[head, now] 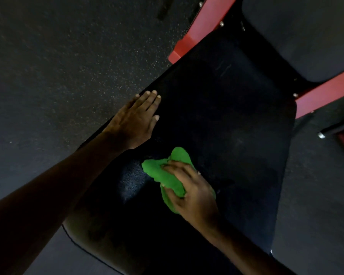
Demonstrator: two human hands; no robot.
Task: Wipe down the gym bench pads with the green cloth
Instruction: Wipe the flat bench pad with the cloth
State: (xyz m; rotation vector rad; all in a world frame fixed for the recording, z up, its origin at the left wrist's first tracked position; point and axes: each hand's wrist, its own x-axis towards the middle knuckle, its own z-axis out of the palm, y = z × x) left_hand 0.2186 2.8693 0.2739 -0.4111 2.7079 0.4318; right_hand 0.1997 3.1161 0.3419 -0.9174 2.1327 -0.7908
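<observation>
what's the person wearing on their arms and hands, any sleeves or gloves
Nothing shows. The left hand and right hand have no gloves or watch, and the left arm and right arm are sleeveless to the frame edge.

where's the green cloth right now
Head view, low centre: the green cloth lies on the black seat pad, gripped by the right hand, just below the left hand.
</observation>
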